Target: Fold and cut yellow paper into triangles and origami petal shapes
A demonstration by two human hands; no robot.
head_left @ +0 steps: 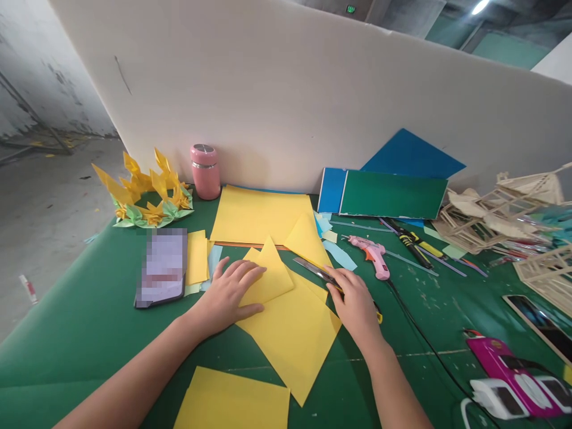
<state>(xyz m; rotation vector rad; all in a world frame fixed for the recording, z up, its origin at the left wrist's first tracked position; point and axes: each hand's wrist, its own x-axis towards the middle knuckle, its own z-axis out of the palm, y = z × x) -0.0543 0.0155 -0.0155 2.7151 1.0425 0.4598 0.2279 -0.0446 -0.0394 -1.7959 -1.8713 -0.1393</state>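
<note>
We have a big white board (pixel 277 89) standing up along the far edge of our green table (pixel 89 322). The long green panel (pixel 393 195) leans on it at the back, with a blue panel (pixel 409 155) poking up behind. A wide yellow sheet (pixel 263 211) lies near that back edge, and the square yellow paper (pixel 295 345) is in the middle, right in front of us, one corner pointing our way. Just beside that corner is another yellow sheet (pixel 235 399), which runs out of our view at the bottom. Wooden stick models (pixel 529 186) crowd the right side, and a yellow paper crown (pixel 154 214) sits close by the left edge. Our two hands are apart. Our left hand (pixel 236 289) is flat, fingers spread, on a folded yellow paper (pixel 274 277). Our right hand (pixel 355 298) is curled around a utility knife (pixel 313 269), its blade pointing up and left. A phone (pixel 163 262) is well left of our fingers, giving our left arm room. On the right, a pink glue gun (pixel 378 256) is near our knuckles, so the gap there is small. Little blue scraps (pixel 340 255) lie between it and the yellow sheets.
</note>
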